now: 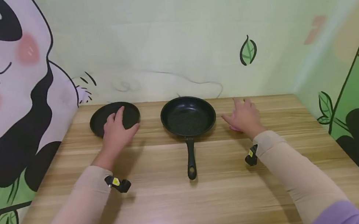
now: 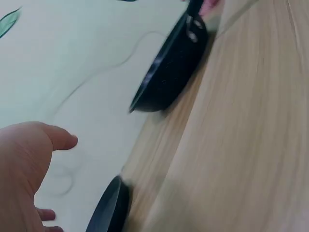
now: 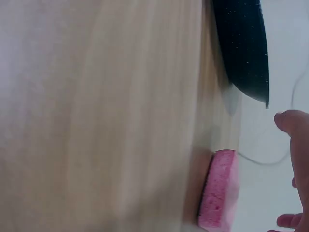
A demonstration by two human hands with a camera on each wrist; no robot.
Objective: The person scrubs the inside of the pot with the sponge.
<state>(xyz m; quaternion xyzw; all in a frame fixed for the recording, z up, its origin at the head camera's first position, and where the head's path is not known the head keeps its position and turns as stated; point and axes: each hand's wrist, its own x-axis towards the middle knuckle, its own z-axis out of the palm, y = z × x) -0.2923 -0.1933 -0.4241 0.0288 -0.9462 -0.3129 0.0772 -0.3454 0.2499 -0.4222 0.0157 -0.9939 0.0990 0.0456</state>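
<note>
Sponge (image 3: 220, 191), pink and porous, lies beneath my right hand (image 1: 244, 118); a shallow, round black dish (image 1: 101, 117), under my left hand (image 1: 116, 132). Both hands hover, fingers loosely spread, flanking a glossy black frying pan (image 1: 188, 117) on the wood-grained table (image 1: 177, 208).

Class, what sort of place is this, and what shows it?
Probably a staged tabletop corner rather than a working kitchen: a wood-grain table holds a frying pan and a pink sponge, against walls printed with a cartoon panda.

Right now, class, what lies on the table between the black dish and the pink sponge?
The black frying pan lies between the dish and the sponge, as the head view shows.
</note>
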